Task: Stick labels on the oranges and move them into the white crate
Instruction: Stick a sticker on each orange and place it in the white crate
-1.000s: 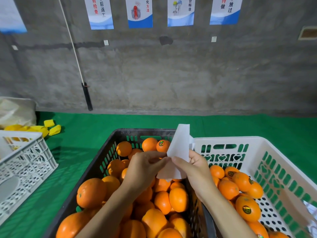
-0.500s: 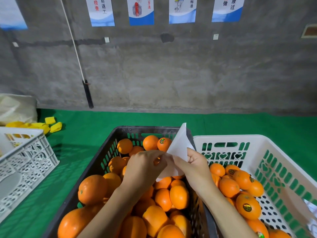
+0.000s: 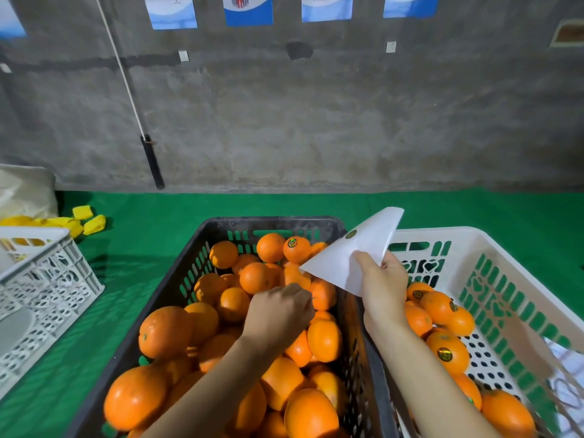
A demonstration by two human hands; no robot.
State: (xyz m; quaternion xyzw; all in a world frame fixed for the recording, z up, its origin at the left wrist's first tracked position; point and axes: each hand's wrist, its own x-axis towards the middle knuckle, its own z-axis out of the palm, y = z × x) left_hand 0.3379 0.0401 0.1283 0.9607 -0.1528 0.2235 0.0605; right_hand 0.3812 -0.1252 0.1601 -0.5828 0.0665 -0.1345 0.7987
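The black crate [image 3: 271, 223] in front of me is full of oranges [image 3: 166, 331]; one at its far end bears a label [image 3: 296, 248]. To its right, the white crate [image 3: 474, 240] holds several labelled oranges [image 3: 446, 352]. My right hand [image 3: 384, 287] grips a white label sheet [image 3: 344, 263] above the gap between the crates; one sticker [image 3: 350, 234] shows on it. My left hand [image 3: 281, 311] is low over the black crate. Its curled fingertips pinch together against an orange [image 3: 324, 294], and the small label they hold is hidden under the fingers.
Green matting [image 3: 151, 248] covers the floor up to a grey concrete wall. Another white crate [image 3: 47, 279] stands at the left, with yellow pieces [image 3: 85, 221] behind it. A black-handled pole [image 3: 153, 162] leans on the wall. White paper lies in the right crate's near corner [image 3: 565, 358].
My left hand left the label sheet and dropped down to the oranges in the black crate. My right hand moved right and up with the sheet. The view tilted downward.
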